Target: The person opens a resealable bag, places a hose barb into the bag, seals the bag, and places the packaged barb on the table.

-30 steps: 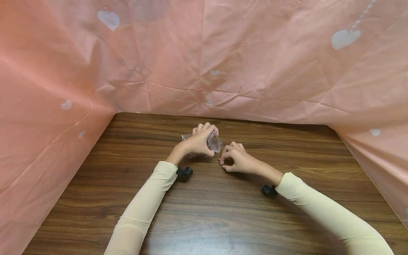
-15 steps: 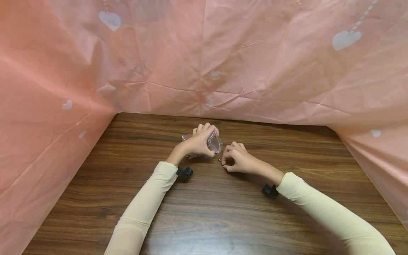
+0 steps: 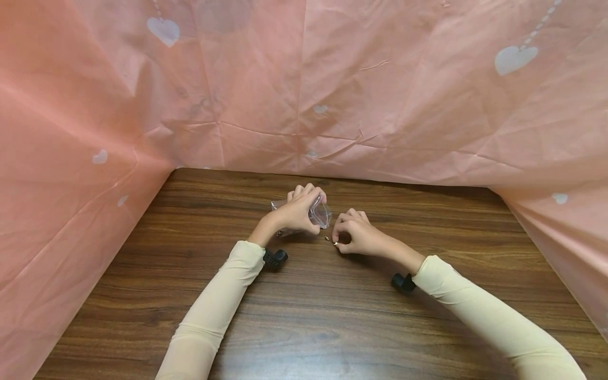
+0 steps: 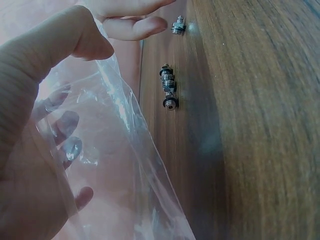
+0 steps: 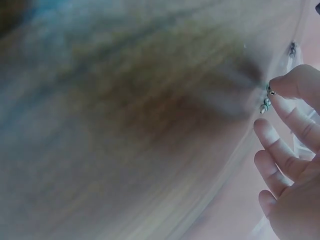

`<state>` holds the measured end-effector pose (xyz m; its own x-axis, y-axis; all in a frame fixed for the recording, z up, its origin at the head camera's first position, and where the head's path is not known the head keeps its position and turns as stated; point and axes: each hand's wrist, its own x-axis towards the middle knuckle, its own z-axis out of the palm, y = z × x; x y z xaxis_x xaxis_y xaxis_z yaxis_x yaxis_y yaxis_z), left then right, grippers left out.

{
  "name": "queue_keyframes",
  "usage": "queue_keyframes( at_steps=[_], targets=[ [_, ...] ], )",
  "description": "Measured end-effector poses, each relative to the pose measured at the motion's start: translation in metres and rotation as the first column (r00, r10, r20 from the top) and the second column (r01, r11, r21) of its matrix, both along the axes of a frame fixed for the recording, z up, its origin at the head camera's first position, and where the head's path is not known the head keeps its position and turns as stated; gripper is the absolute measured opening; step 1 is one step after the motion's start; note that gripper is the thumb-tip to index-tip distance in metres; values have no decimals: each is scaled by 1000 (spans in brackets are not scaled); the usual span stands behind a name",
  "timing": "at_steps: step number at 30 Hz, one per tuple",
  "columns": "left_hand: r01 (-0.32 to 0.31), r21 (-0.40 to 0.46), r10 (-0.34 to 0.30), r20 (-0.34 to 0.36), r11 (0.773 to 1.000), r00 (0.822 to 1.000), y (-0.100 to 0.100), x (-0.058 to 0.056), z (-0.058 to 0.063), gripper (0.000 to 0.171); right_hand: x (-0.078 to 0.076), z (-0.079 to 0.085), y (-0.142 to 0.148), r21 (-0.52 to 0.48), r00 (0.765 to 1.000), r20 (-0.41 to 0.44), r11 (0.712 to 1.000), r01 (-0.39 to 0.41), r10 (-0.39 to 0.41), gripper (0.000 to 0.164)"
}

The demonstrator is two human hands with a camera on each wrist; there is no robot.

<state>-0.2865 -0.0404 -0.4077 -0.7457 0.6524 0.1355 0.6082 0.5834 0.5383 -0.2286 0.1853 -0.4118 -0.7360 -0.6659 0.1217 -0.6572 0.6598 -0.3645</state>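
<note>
My right hand (image 3: 358,236) pinches one small silvery metal fitting (image 5: 271,91), right of my clear plastic bag (image 3: 320,213).
Left hand (image 3: 295,211) grips bag, mouth gaping. Remaining outside: loose fittings (image 4: 167,80), right of bag; small dark pieces (image 3: 279,233) at its left corner, maybe already bagged.

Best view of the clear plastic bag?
Left wrist: the clear plastic bag fills much of the frame, edge and folds plain. Head shows its mouth and a corner, the middle hidden by the left hand. Right wrist gives only faint slivers near the right edge.
</note>
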Motion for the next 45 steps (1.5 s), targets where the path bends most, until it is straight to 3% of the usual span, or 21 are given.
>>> queue_keyframes(
  at_steps=[6,13,25,45],
  targets=[
    [0,-7,0,0,1000,1000,0,-1,-1,67,-4,6,3,-7,999,38,1000,19,-18,10],
    [-3,-5,3,8,1000,1000,1,-1,-2,67,-8,7,8,-19,999,-2,999,43,-43,9],
    [-4,-5,4,9,1000,1000,2,1,-2,67,-19,11,14,-119,994,-42,988,100,-105,9],
    [-7,-10,7,1,1000,1000,1,1,0,69,-23,21,7,-285,989,-72,953,102,-127,9]
  ],
)
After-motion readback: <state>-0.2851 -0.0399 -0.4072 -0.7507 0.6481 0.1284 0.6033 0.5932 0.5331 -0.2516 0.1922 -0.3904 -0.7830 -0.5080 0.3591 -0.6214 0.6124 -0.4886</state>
